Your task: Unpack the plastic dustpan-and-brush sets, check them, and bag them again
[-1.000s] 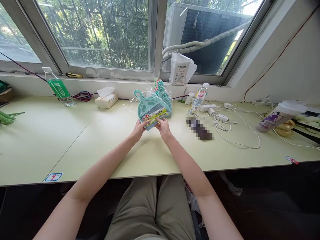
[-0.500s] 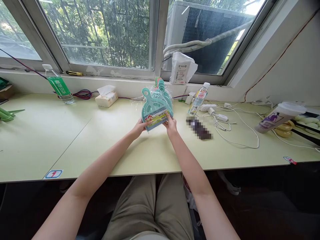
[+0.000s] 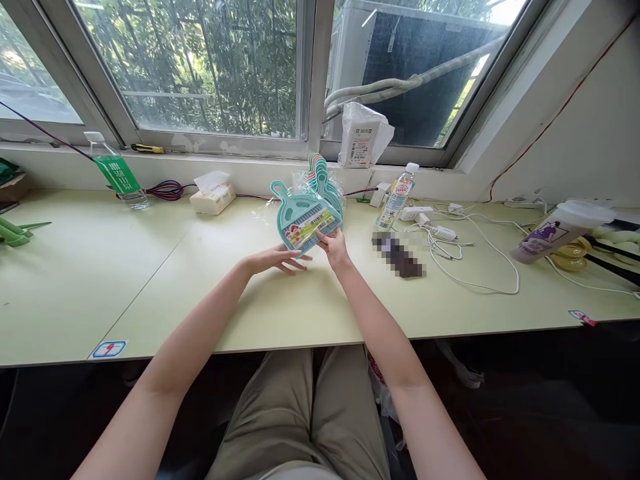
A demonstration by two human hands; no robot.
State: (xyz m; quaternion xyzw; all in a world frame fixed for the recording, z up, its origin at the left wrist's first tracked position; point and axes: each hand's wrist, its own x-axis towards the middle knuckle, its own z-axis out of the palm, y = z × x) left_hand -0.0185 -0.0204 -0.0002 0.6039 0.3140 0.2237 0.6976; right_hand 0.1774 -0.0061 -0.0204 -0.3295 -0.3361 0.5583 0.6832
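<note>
A small teal dustpan set (image 3: pixel 296 212) with a colourful label leans toward me, its handle pointing up and to the left. My right hand (image 3: pixel 335 247) pinches it at its lower right edge, thumb on the label side. Beneath its lower left edge, my left hand (image 3: pixel 274 259) has its fingers stretched out and apart, near or touching the rim. Right behind stands a stack of similar dustpans (image 3: pixel 327 189), their handles fanned in teal, red and other colours. Clear crinkled plastic wrap surrounds the stack.
A tissue pack (image 3: pixel 213 195) and a green-labelled bottle (image 3: pixel 120 172) stand to the left. On the right are another bottle (image 3: pixel 399 196), a blurred dark item (image 3: pixel 399 255), white cables (image 3: pixel 445 233) and a tilted cup (image 3: pixel 555 233). The window sill (image 3: pixel 240 160) borders the table.
The front dustpan has swung left and tilted away from the stack. My left hand has loosened and slid lower left, its fingers now spread; my right hand keeps its pinch.
</note>
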